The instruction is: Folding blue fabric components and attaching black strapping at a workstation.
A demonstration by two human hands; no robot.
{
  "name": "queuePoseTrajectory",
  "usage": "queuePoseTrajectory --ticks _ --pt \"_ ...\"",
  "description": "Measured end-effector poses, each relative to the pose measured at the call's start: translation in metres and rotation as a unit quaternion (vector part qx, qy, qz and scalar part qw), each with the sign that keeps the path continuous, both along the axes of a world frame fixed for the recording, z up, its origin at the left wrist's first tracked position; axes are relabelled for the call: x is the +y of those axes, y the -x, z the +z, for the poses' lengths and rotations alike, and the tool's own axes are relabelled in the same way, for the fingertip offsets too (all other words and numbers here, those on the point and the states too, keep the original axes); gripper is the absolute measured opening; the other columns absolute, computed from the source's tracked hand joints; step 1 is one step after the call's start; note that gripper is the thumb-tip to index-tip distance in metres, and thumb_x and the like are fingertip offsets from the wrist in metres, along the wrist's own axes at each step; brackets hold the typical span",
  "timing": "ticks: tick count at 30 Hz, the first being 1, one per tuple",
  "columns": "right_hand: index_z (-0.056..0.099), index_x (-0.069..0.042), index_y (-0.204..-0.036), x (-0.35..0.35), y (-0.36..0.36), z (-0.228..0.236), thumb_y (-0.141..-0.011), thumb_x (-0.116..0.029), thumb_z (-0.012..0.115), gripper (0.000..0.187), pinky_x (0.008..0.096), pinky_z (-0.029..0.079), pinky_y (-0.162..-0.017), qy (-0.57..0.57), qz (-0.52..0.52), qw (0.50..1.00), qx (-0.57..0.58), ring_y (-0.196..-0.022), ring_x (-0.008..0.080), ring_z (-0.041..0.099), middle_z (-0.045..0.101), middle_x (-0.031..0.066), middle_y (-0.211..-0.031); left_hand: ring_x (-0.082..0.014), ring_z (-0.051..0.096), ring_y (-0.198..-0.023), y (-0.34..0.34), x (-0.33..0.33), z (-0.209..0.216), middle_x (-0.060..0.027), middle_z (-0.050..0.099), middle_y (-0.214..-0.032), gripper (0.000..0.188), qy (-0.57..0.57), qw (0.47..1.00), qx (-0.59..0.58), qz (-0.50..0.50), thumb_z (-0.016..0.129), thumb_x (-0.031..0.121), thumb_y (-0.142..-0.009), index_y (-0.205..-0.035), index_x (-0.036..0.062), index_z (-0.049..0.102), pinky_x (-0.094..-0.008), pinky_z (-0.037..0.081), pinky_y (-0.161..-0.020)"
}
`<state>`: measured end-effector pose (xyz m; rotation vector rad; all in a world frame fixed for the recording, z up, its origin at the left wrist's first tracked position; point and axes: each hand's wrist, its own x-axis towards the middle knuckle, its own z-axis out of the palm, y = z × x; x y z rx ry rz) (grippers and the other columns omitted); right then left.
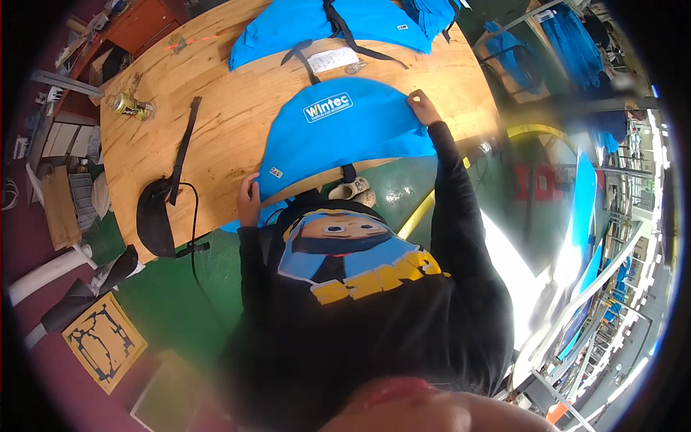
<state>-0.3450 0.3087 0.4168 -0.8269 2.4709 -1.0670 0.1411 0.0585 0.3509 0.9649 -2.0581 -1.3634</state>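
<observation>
We are pinching the soft, light blue fabric panel [345,137] on the wooden table [216,108]: left hand [249,201] gripping its near corner, right hand [423,108] its far edge.

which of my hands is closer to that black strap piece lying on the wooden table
Left. Your left hand grips the blue fabric panel's near-left edge, a short way right of the black strap piece. Your right hand is on the panel's far-right edge.

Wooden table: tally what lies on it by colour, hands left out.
On the wooden table:
Blue fabric pieces: 3, the near blue panel under both hands, a far blue piece, a blue stack
Black strap pieces: 2, loose strap, black pouch
White paper slip: 1
Metal can: 1
Total: 7
</observation>
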Motion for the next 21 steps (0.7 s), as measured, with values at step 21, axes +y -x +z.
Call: queuePoseTrajectory --ticks 21 --pt "0.071 -0.016 -0.098 0.08 0.006 -0.051 -0.08 -0.045 0.076 0.035 0.0411 0.047 -0.077 -0.179 -0.006 0.983 0.033 -0.078 0.0185 0.067 0.069 0.0017 -0.081 -0.031 0.065 -0.093 0.009 0.0 -0.035 -0.0155 0.067 -0.105 0.029 0.123 0.986 -0.087 0.07 0.055 0.02 -0.098 -0.122 0.0043 0.06 -0.0369 0.051 -0.081"
